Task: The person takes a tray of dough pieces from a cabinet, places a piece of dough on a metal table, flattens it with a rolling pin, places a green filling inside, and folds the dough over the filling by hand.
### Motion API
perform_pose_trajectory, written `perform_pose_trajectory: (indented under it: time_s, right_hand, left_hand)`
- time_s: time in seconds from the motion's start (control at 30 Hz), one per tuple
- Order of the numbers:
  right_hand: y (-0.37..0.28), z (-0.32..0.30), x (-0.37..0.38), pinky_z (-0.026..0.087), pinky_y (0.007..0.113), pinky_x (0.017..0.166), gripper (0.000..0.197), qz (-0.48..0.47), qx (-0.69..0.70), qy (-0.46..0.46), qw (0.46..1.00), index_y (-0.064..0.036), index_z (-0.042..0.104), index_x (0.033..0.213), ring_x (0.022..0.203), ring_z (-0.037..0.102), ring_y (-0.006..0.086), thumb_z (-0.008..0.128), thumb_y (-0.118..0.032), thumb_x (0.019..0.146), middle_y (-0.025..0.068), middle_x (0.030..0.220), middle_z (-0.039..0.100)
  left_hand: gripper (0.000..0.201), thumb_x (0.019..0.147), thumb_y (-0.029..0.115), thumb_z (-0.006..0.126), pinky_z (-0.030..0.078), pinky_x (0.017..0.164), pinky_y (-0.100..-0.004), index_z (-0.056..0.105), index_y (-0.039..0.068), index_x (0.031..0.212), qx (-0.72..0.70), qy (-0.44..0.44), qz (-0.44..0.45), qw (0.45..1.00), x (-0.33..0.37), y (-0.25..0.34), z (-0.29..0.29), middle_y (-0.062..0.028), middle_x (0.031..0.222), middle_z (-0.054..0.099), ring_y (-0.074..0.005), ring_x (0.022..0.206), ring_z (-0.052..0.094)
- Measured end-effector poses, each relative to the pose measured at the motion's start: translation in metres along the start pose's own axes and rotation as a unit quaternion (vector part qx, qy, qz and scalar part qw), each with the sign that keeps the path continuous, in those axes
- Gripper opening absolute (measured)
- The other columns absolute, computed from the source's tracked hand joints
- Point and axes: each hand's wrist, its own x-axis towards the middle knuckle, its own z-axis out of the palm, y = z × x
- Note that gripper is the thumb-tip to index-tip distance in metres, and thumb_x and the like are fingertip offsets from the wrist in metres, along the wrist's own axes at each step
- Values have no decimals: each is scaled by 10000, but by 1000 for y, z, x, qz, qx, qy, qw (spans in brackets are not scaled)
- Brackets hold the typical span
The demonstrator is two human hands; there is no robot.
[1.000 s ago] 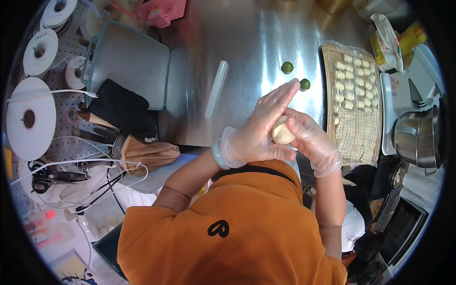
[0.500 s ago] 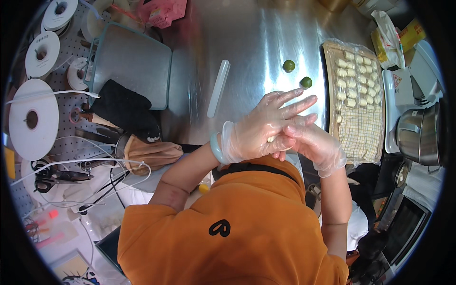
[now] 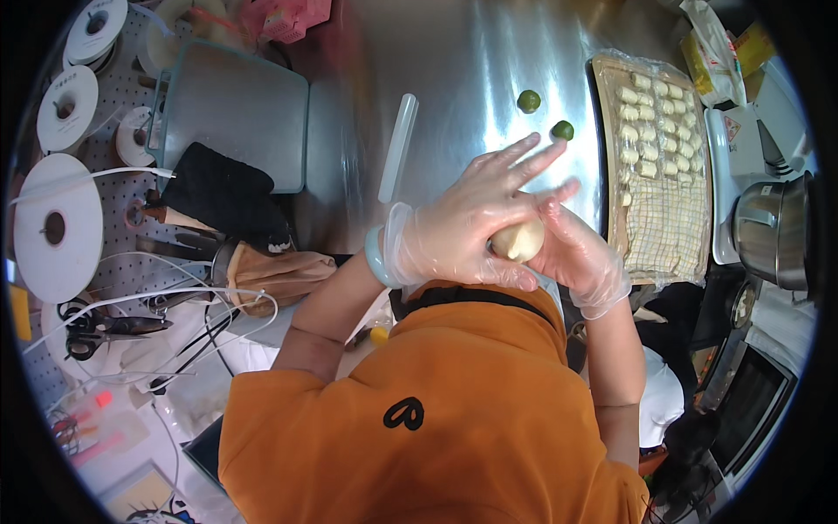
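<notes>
A pale, smooth dough ball (image 3: 521, 241) with a small peak on top is cupped between my two hands, in front of my waist. Clear thin gloves cover both. My left hand (image 3: 471, 218) curves round the ball from the left, its thumb below and its fingers reaching up and right. From the right, my right hand (image 3: 572, 255) cradles the ball with its thumb raised; most of its other fingers are hidden behind the ball and the left hand. Just beyond my fingertips lie a dark green ball (image 3: 562, 130) and a second green ball (image 3: 529, 101) on the steel table.
At the right, a wooden board (image 3: 602, 131) carries rows of small dough pieces under plastic film and a checked cloth (image 3: 668, 223). A translucent rolling stick (image 3: 399, 148) lies left of the green balls. Farther left is a grey tray (image 3: 249, 113); a steel pot (image 3: 772, 231) stands far right.
My hands have parted slightly, with the left thumb dropping away from the right hand. The dough ball, almost hidden before, now shows between them. The whole view has shifted slightly.
</notes>
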Motion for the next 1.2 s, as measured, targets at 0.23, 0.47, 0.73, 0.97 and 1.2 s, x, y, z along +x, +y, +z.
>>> perform_pose_trajectory:
  time_s: [0.23,0.47,0.73,0.97,1.2]
  right_hand:
    - [-4,7,-13,510,302,785,605,14,-9,-51,999,3,488,1228,957,586,174,600,-487,890,102,1084,580]
    - [-5,22,-11,492,312,848,793,-49,-59,-34,996,17,362,1356,1007,579,181,588,-562,864,107,1186,535]
    - [7,2,-4,520,348,808,628,-57,30,-50,997,4,405,1338,968,611,224,438,-500,964,137,1178,568]
    - [-9,15,-13,522,302,734,572,-2,10,-55,998,-1,536,1185,883,620,192,477,-516,944,112,1038,613]
    - [-12,22,-17,521,293,733,547,-24,-22,-20,999,-5,575,1125,870,612,164,503,-512,935,74,972,618]
  left_hand:
    - [619,950,540,389,225,1073,-501,592,38,1249,14,-12,78,997,-2,-2,3,-195,1514,276,-404,1400,225]
    - [542,1002,434,308,207,1085,-488,583,48,1266,42,93,51,993,-14,1,14,-204,1499,305,-400,1386,265]
    - [660,798,424,686,212,1096,-498,520,89,1342,-47,110,-36,992,-8,13,6,-205,1500,292,-437,1367,254]
    - [410,740,116,755,275,1094,-494,691,131,1145,-249,46,23,967,-10,2,-2,-166,1447,414,-373,1379,298]
    - [344,737,51,740,266,1089,-480,722,104,1077,-262,84,52,960,-12,-2,6,-160,1415,461,-368,1383,295]
